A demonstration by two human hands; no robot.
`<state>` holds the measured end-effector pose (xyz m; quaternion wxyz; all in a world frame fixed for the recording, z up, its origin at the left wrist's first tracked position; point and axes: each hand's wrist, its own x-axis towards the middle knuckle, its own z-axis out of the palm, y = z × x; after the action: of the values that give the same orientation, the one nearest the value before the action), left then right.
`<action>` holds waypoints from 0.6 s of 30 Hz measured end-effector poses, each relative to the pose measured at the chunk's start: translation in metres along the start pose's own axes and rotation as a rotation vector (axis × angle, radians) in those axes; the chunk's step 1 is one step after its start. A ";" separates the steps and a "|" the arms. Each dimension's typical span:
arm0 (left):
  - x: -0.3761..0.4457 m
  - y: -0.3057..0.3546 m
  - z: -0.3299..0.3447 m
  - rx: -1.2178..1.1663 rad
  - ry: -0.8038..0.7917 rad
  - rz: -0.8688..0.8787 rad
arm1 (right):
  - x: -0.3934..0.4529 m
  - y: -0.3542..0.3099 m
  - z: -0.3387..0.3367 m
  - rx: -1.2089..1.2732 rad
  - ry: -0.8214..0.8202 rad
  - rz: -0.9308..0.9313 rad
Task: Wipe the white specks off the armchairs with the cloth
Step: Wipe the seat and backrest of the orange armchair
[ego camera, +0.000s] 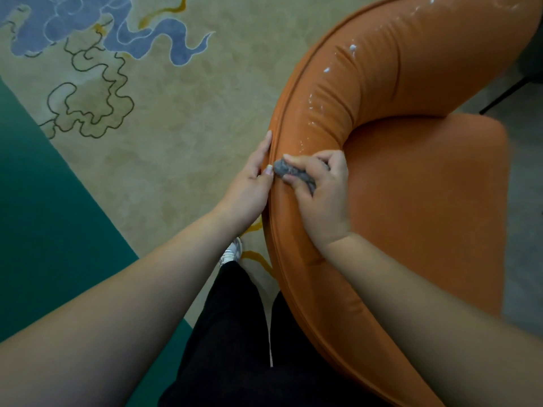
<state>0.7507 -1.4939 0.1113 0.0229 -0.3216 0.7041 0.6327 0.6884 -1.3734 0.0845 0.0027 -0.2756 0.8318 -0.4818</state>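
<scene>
An orange armchair (411, 177) with a curved padded backrest fills the right half of the view. White specks (326, 70) dot the top of the backrest from its middle up to the far end. My right hand (318, 195) grips a bunched grey cloth (293, 173) and presses it on the backrest's top, just below the nearest specks. My left hand (252, 183) rests flat against the outer side of the backrest, its fingers straight and its thumb touching the cloth's end.
A beige rug (182, 118) with blue and dark cloud patterns lies left of the chair, with a green border (44, 230) at the lower left. My black trousers and a white shoe (232, 254) stand close against the chair's back. A dark chair leg (505, 94) shows at the right.
</scene>
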 end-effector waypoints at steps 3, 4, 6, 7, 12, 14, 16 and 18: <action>0.016 0.002 -0.005 0.025 -0.032 0.020 | -0.028 -0.003 -0.008 0.030 -0.057 0.004; 0.021 0.002 -0.008 0.031 -0.050 0.026 | -0.028 -0.003 -0.008 0.022 -0.056 0.004; 0.031 0.003 -0.012 0.040 -0.089 0.027 | -0.009 -0.003 -0.002 -0.013 -0.007 0.021; 0.035 0.005 -0.014 0.043 -0.111 0.020 | 0.006 -0.003 0.004 -0.037 0.037 0.037; 0.057 0.024 -0.025 0.102 -0.221 0.004 | 0.040 -0.003 0.018 -0.046 0.153 0.175; 0.067 0.031 -0.029 0.140 -0.275 0.010 | 0.023 -0.007 0.015 -0.028 0.142 0.195; 0.080 0.036 -0.033 0.180 -0.313 0.021 | 0.010 -0.010 0.016 -0.023 0.133 0.206; 0.091 0.038 -0.037 0.209 -0.347 0.023 | 0.020 -0.010 0.020 -0.057 0.150 0.227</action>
<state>0.6737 -1.5665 0.1118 0.1700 -0.1955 0.7549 0.6025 0.6813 -1.4027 0.0872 -0.0128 -0.1427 0.8690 -0.4737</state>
